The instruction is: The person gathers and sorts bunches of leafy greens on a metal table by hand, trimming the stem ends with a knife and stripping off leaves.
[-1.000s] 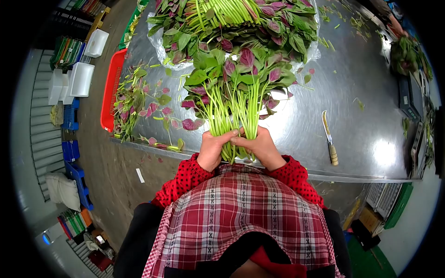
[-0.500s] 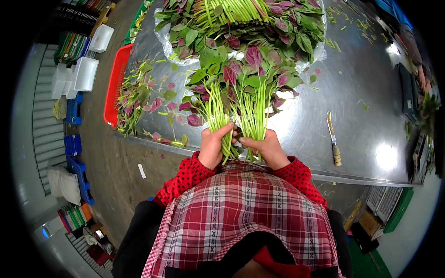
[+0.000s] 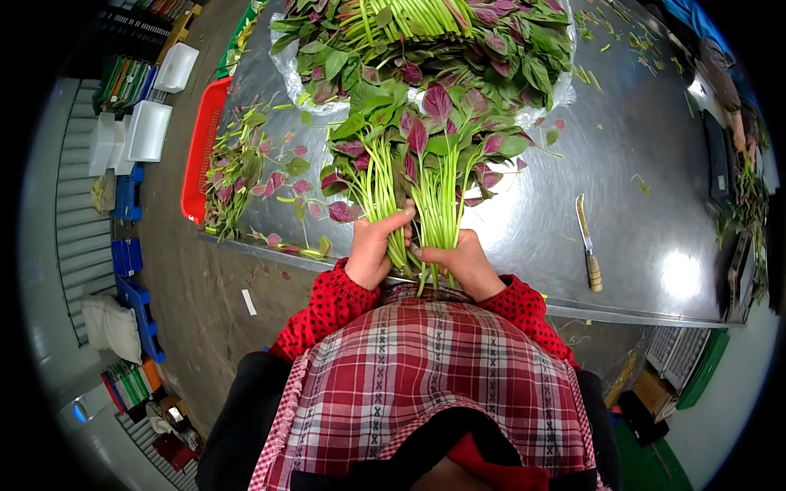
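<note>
My left hand point(image 3: 376, 245) is closed round a bunch of amaranth point(image 3: 379, 182), thumb across its pale green stems. A second amaranth bunch point(image 3: 440, 192) is gripped low on the stems by my right hand point(image 3: 460, 261). The two bunches are side by side at the table's front edge, their purple and green leaves pointing away from me. Stem ends stick out below both hands. Just beyond lies a large pile of amaranth point(image 3: 409, 23) on clear plastic sheeting point(image 3: 288, 67).
A knife point(image 3: 589, 245) with a wooden handle lies right on the metal table point(image 3: 524, 245). Loose leaves and trimmings point(image 3: 239, 176) lie left, beside a red basket point(image 3: 196, 164). At the far right, a co-worker's hand point(image 3: 743, 135) is near more greens point(image 3: 749, 192).
The two bunches have come closer together, the right one shifting slightly left with my right hand. Both hands keep hold. At the far right, the co-worker's hand and greens have moved.
</note>
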`<action>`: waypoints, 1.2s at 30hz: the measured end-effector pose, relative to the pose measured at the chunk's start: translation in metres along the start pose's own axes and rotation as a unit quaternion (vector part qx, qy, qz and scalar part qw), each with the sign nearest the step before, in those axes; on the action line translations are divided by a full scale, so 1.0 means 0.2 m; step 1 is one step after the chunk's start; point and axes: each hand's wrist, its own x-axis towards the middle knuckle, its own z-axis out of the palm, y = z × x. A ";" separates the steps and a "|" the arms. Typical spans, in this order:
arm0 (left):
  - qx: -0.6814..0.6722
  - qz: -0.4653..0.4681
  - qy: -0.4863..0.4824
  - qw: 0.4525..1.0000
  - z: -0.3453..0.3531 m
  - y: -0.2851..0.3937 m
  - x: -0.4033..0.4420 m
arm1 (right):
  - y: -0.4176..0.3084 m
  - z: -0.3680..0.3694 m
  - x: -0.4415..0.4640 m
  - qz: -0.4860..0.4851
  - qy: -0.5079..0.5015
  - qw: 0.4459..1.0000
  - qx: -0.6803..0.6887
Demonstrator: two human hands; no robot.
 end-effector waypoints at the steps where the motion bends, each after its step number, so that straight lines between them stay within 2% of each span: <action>1: -0.001 0.000 0.002 1.000 0.00 0.01 0.01 | 0.00 0.00 0.00 0.001 -0.002 1.000 0.000; 4: 0.001 -0.020 0.060 0.998 0.02 0.00 0.05 | 0.02 0.00 0.01 -0.003 -0.014 1.000 -0.008; 17: 0.019 -0.003 0.036 0.999 -0.03 0.01 0.02 | 0.05 -0.04 0.01 -0.005 -0.013 0.999 0.042; 20: 0.098 -0.074 -0.126 0.984 -0.12 0.07 -0.01 | 0.09 -0.07 0.03 -0.008 0.002 0.998 0.063; 21: 0.099 -0.075 -0.126 0.984 -0.16 0.08 -0.01 | 0.09 -0.08 0.04 -0.013 0.009 0.997 0.075; 23: 0.282 -0.107 -0.207 0.931 -0.21 0.09 -0.02 | 0.06 -0.08 0.04 -0.018 0.027 0.996 0.082; 24: 0.369 -0.107 -0.174 0.907 -0.25 0.07 -0.02 | 0.03 -0.09 0.04 -0.020 0.041 0.994 0.103; 25: 0.367 -0.105 -0.175 0.907 -0.30 0.05 0.00 | 0.01 -0.11 0.04 -0.023 0.054 0.991 0.124; 26: 0.437 0.089 -0.121 0.887 -0.37 0.03 0.03 | -0.01 -0.13 0.04 -0.035 0.059 0.988 0.137; 27: 0.487 0.279 -0.063 0.825 -0.34 0.09 0.03 | -0.04 -0.14 0.03 -0.037 0.060 0.988 0.136; 28: 0.340 0.021 -0.014 0.940 -0.34 0.20 0.00 | -0.08 -0.15 0.01 -0.061 0.053 0.990 0.118; 29: 0.232 -0.006 -0.036 0.972 -0.29 0.28 -0.04 | -0.11 -0.15 -0.02 -0.081 0.045 0.991 0.099; 31: 0.098 -0.029 -0.070 0.992 -0.17 0.36 -0.10 | -0.15 -0.15 -0.03 -0.092 0.039 0.990 0.097; 33: 0.305 -0.042 -0.104 0.946 -0.26 0.24 0.01 | -0.08 -0.17 0.02 -0.030 0.036 0.994 0.098; 34: 0.365 -0.082 -0.081 0.924 -0.34 0.18 0.07 | -0.08 -0.17 0.03 0.088 0.056 0.989 0.106; 35: 0.316 -0.092 -0.064 0.942 -0.32 0.20 0.06 | -0.04 -0.19 0.04 0.083 0.045 0.992 0.083; 36: 0.243 -0.051 -0.099 0.964 -0.27 0.26 0.05 | -0.07 -0.18 0.02 0.041 0.037 0.995 0.087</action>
